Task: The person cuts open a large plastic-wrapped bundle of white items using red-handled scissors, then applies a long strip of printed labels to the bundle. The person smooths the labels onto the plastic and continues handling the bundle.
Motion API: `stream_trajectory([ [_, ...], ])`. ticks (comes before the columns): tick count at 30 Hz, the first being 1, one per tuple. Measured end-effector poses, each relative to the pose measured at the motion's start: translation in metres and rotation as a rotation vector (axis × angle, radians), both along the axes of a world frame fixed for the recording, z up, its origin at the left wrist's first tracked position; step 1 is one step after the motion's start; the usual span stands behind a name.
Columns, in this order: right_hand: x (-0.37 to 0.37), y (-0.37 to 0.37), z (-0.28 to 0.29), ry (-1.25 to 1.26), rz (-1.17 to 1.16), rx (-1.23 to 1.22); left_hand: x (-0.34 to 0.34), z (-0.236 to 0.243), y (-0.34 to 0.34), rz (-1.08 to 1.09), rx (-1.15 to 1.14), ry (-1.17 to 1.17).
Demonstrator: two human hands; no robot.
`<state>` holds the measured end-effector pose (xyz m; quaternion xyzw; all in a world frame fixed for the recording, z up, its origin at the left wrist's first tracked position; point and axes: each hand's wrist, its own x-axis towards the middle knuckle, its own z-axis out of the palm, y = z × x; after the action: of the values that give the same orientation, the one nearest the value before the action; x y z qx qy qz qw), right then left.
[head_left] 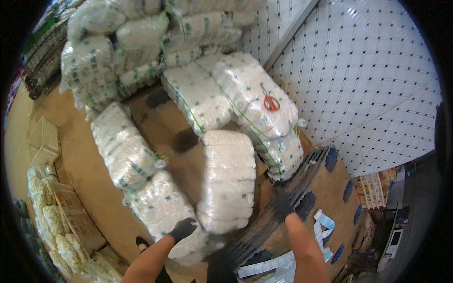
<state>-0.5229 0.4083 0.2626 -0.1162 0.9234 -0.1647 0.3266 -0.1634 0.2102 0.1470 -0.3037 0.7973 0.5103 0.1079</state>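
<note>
My left hand (183, 229), in a dark glove, is over the near end of a long clear-wrapped white bundle (155, 207). Its fingers are slightly bent and apart; whether they touch the wrap is hard to tell. Just ahead of it stands another white bundle in clear film (229, 181), ribbed across, between my two hands. My right hand (283, 203), also dark-gloved, is smeared by motion to the right of this bundle, above a dark ridged surface (264, 231). Its fingers cannot be made out.
Red-handled scissors (271, 103) lie on a wrapped bundle (250, 85) tied with green cord. More wrapped bundles (141, 42) are stacked behind. White strips (269, 265) lie near my right forearm. Crates (45, 139) and pale sacks (52, 219) stand left; dotted white sheeting (358, 85) rises right.
</note>
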Motion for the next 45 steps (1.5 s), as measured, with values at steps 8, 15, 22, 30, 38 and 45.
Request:
stream_trajectory([
  [8, -0.225, -0.065, -0.047, 0.474, 0.301, -0.444, -0.25, -0.166, 0.046, -0.439, -0.443, 0.104],
  [15, -0.368, -0.161, -0.109, 1.095, 0.472, -0.34, -0.285, -0.137, 0.045, -0.079, 0.049, -0.233],
  [22, -0.427, -0.212, -0.159, 1.125, 0.57, -0.349, -0.285, -0.129, 0.041, 0.386, 0.6, -0.345],
  [30, -0.371, -0.233, -0.104, 1.153, 0.695, 0.17, -0.267, -0.148, 0.046, 0.249, 0.311, -0.196],
  [38, -0.269, -0.141, -0.133, 0.116, 0.405, -0.34, -0.27, -0.153, 0.047, 0.253, 0.31, -0.094],
  [45, 0.011, 0.036, -0.175, -0.9, -0.755, -0.887, -0.248, -0.146, 0.055, 0.034, 0.039, 0.064],
])
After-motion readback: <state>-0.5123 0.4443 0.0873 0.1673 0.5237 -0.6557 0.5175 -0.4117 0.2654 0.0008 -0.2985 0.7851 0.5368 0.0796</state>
